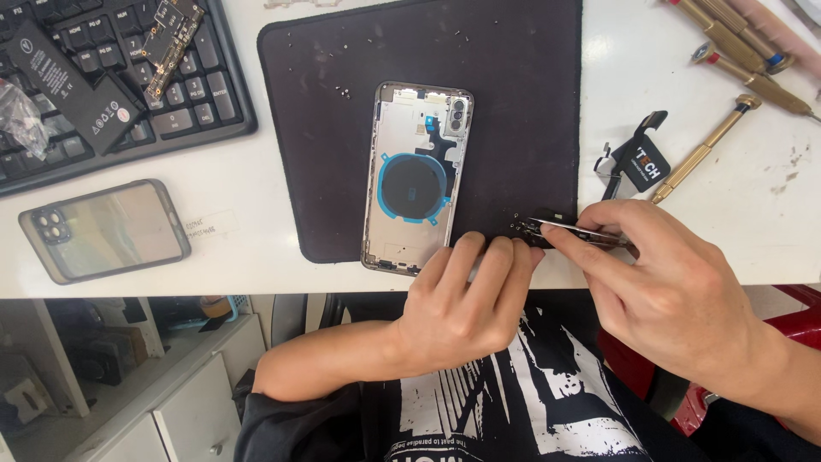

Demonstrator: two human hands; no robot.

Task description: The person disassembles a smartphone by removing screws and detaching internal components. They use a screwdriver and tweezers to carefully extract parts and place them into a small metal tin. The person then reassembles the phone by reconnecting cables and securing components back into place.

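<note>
An opened phone shell lies face-up on a dark work mat, showing a round black coil and a camera module at its top right. My left hand rests at the mat's front edge, its fingertips touching the shell's lower right corner and holding nothing. My right hand pinches metal tweezers, whose tips point left at a cluster of tiny screws on the mat's lower right corner.
A black keyboard at the back left carries a phone battery and a circuit board. A clear phone case lies front left. Brass screwdrivers and a black pry tool lie at the right.
</note>
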